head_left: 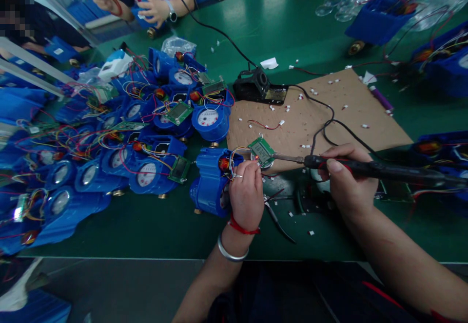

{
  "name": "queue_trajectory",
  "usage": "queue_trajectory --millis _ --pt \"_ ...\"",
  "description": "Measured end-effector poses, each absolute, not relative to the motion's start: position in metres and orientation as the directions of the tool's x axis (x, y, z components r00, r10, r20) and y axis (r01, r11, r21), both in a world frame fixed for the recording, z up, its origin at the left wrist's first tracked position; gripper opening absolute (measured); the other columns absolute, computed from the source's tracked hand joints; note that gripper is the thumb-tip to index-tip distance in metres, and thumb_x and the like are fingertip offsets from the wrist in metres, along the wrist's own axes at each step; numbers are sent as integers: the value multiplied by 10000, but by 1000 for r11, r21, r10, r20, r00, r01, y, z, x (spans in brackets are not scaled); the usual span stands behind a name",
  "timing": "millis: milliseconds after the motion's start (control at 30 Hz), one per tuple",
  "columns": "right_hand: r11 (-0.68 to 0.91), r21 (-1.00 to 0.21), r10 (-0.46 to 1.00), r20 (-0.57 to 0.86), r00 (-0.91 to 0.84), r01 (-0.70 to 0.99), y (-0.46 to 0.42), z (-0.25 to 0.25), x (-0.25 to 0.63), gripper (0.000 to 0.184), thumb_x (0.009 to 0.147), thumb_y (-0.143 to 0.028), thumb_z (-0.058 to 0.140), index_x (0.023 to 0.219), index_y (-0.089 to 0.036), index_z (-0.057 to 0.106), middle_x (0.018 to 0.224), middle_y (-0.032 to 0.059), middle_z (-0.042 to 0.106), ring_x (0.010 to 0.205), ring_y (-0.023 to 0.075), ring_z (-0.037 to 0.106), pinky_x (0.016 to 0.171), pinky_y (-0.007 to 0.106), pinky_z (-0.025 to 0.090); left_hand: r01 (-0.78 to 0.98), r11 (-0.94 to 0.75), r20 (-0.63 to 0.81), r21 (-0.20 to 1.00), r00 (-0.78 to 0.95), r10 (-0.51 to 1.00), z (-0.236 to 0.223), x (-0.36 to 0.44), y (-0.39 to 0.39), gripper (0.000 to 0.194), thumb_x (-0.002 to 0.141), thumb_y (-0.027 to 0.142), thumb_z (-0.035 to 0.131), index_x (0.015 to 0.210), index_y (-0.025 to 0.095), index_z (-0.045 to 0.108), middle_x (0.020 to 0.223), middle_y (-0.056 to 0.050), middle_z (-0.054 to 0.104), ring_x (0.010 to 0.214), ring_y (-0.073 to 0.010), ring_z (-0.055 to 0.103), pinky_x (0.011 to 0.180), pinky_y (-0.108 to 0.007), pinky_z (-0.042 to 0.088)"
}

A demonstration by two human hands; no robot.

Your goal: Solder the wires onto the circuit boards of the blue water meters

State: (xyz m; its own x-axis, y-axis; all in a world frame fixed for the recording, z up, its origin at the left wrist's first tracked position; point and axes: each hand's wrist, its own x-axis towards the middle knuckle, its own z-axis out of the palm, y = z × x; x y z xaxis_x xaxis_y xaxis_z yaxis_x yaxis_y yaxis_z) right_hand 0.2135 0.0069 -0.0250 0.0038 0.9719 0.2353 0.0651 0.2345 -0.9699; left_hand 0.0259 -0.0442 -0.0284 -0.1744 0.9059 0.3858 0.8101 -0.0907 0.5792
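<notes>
My right hand [347,181] is closed around the handle of a soldering iron [387,172]. The iron points left, its tip at the right edge of a small green circuit board [261,151] with a lit display. A small red light glows near the board's lower edge. My left hand [246,191] is closed at that lower edge, fingertips together by the wires; exactly what they pinch is partly hidden. Left of that hand lies a blue water meter [212,181], its wires running to the board. A pair of pliers [278,220] lies just right of my left hand.
Many blue meters with wires and boards crowd the left side. A soldering iron stand [256,84] sits by a cardboard sheet [347,104] strewn with small white connectors. Black cable [321,101] crosses the cardboard. Another person's hands [153,11] hold a meter across the table.
</notes>
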Motion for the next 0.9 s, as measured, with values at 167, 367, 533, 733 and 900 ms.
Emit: queue_trajectory --millis 167,367,533,733,900 --pt "265 -962 950 248 188 -72 15 -28 208 145 748 -363 644 772 -223 613 573 -13 526 435 138 459 388 266 323 810 -91 389 579 -176 904 -29 26 -45 145 906 121 453 962 148 584 1010 -83 620 991 -192 566 886 -366 485" --pt "199 -966 960 159 233 -164 30 -21 212 108 796 -296 609 799 -196 568 643 -12 525 502 119 489 434 230 347 821 -94 380 563 -157 911 -31 25 -47 159 903 100 431 989 148 557 1026 -91 604 990 -198 572 870 -348 497" --pt "127 -952 986 89 143 -278 69 -15 215 158 789 -288 661 789 -177 549 674 -12 533 550 102 512 452 195 385 834 -83 358 545 -143 923 -32 24 -50 207 879 77 432 1044 141 538 1094 -111 586 1025 -214 572 868 -362 512" --pt "25 -968 984 -20 175 -251 141 -12 191 214 721 -318 736 778 -146 621 691 12 604 565 91 538 449 168 421 851 -110 382 513 -112 917 -30 26 -55 315 842 19 410 1112 123 536 1185 -138 562 1108 -245 539 934 -413 492" --pt "-64 -962 981 -110 162 -266 194 -19 151 156 747 -263 712 736 -159 597 616 -22 579 501 80 528 425 161 428 879 -104 392 466 -99 915 -31 29 -59 378 825 4 407 1169 110 522 1233 -143 536 1132 -253 512 974 -437 466"
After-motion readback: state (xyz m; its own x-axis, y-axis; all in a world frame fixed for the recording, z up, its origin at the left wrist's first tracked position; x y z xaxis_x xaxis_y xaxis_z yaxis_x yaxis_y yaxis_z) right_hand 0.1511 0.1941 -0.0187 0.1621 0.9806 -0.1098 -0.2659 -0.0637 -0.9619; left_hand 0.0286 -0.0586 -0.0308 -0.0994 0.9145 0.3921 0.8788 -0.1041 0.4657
